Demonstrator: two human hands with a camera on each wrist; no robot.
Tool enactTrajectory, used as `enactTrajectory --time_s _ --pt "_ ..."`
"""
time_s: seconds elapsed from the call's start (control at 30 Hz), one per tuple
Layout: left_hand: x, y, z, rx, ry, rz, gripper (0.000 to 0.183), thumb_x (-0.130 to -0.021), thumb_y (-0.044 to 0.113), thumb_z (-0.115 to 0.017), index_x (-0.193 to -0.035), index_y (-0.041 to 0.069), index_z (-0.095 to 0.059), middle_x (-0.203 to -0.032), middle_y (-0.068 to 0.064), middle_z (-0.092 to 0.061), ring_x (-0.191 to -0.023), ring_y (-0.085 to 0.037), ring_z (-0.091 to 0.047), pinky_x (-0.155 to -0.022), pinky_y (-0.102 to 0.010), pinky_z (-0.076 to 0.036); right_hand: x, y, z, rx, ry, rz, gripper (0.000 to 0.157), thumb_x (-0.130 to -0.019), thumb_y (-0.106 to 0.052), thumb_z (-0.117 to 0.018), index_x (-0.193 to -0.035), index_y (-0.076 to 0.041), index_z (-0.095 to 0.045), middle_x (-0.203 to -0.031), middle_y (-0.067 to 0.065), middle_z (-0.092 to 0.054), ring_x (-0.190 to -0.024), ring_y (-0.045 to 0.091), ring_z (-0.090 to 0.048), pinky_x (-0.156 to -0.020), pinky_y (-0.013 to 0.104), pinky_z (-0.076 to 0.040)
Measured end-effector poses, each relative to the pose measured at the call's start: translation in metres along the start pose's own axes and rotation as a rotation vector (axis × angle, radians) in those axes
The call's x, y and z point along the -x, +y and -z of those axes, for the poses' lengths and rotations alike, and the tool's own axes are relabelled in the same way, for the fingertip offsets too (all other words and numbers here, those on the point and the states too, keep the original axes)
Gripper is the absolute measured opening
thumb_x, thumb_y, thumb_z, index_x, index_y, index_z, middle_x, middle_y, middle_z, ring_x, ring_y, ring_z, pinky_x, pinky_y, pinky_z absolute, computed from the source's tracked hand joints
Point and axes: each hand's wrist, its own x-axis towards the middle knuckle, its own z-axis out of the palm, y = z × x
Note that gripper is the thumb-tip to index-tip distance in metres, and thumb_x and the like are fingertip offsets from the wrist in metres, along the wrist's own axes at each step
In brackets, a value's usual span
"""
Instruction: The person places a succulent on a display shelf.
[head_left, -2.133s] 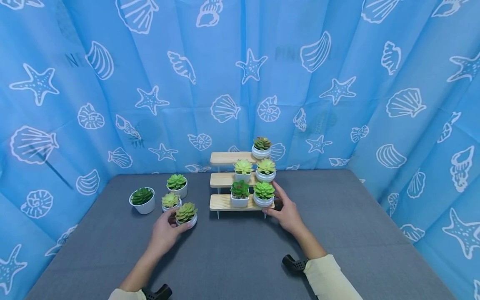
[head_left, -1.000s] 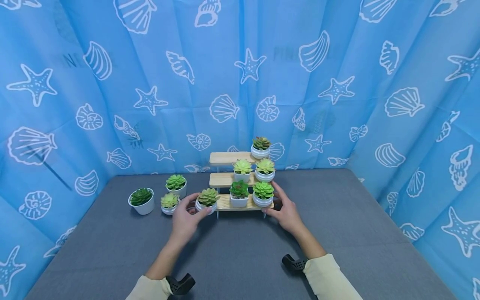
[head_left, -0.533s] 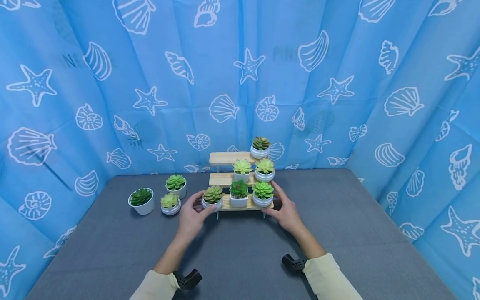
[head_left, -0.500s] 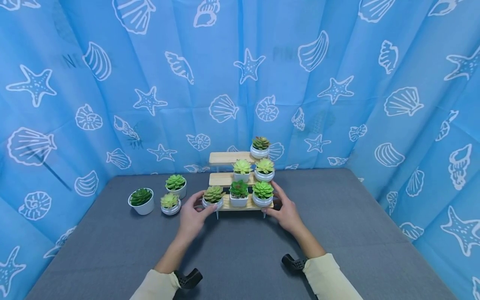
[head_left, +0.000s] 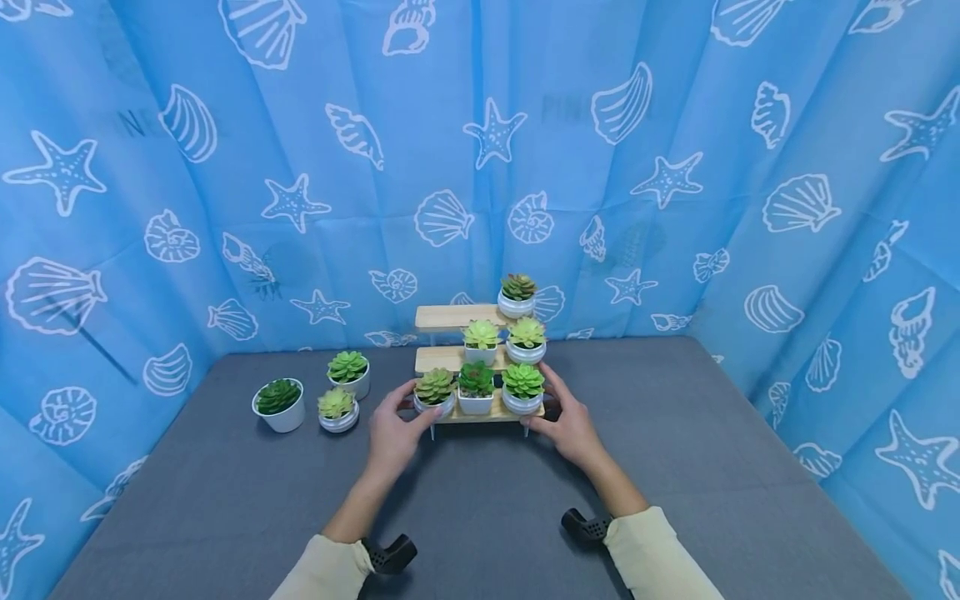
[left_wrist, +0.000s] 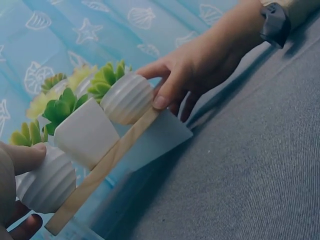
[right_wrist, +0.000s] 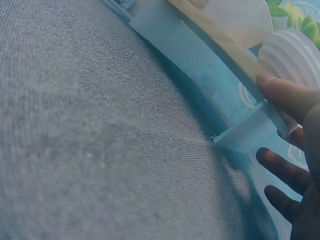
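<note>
My left hand grips a potted succulent in a round ribbed white pot, thumb at its front. This pot is at the left end of the bottom shelf of a three-tier wooden stand. My right hand pinches the right end of that shelf; in the right wrist view the thumb presses the shelf's edge while the lower fingers are spread. Beside the held pot are a square-potted succulent and a round-potted one. Two more sit on the middle shelf, and a reddish one on top.
On the grey tablecloth to the left stand three potted succulents: a dark green one, a bright green one and a pale one. A blue shell-print curtain hangs close behind the stand.
My left hand has carried the succulent rightward from the tablecloth beside the other loose pots to the left end of the bottom shelf. The right hand has stayed at the stand's right end.
</note>
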Motion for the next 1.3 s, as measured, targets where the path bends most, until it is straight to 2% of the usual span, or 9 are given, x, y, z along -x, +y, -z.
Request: enactTrajectory --time_s 0.33,0.57,1.2,1.3 --pt "-0.0010 0.0011 -0.0056 -0.010 -0.013 0.044 0.063 -0.082 0.027 -0.080 -0.136 0.004 -0.055 -0.125 -0.014 -0.060 -0.109 -0.027 -0.055 -0.082 -0.042 -0.046 0.0002 0.0009 -0.0006 -0.014 0.004 0.007 0.095 -0.078 -0.017 -0.083 -0.154 -0.031 -0.028 -0.136 0.018 -0.055 -0.110 0.032 -0.061 -0.093 0.055 -0.045" --pt "-0.0011 0.0023 -0.0074 0.002 -0.017 0.017 0.061 -0.082 0.025 -0.080 -0.134 0.004 -0.057 -0.123 -0.013 -0.061 -0.106 -0.027 -0.057 -0.081 -0.041 -0.047 -0.0005 -0.0007 -0.0001 -0.013 0.003 0.002 0.094 -0.079 -0.016 -0.083 -0.154 -0.030 -0.027 -0.136 0.019 -0.054 -0.111 0.034 -0.060 -0.094 0.056 -0.044" --pt "-0.0031 0.0002 -0.0024 0.011 -0.009 0.010 0.060 -0.082 0.025 -0.080 -0.135 0.006 -0.058 -0.119 -0.011 -0.064 -0.106 -0.025 -0.057 -0.078 -0.037 -0.044 -0.0007 0.0006 -0.0004 -0.018 -0.001 0.022 0.096 -0.078 -0.015 -0.083 -0.154 -0.030 -0.027 -0.135 0.018 -0.055 -0.110 0.033 -0.060 -0.094 0.056 -0.045" --pt "-0.0024 0.0017 -0.0012 0.024 0.002 -0.007 0.062 -0.081 0.022 -0.081 -0.137 0.007 -0.056 -0.125 -0.011 -0.061 -0.109 -0.027 -0.056 -0.081 -0.041 -0.045 -0.0008 0.0003 -0.0005 -0.012 -0.002 0.013 0.095 -0.078 -0.016 -0.083 -0.154 -0.030 -0.027 -0.136 0.019 -0.055 -0.111 0.033 -0.060 -0.094 0.056 -0.045"
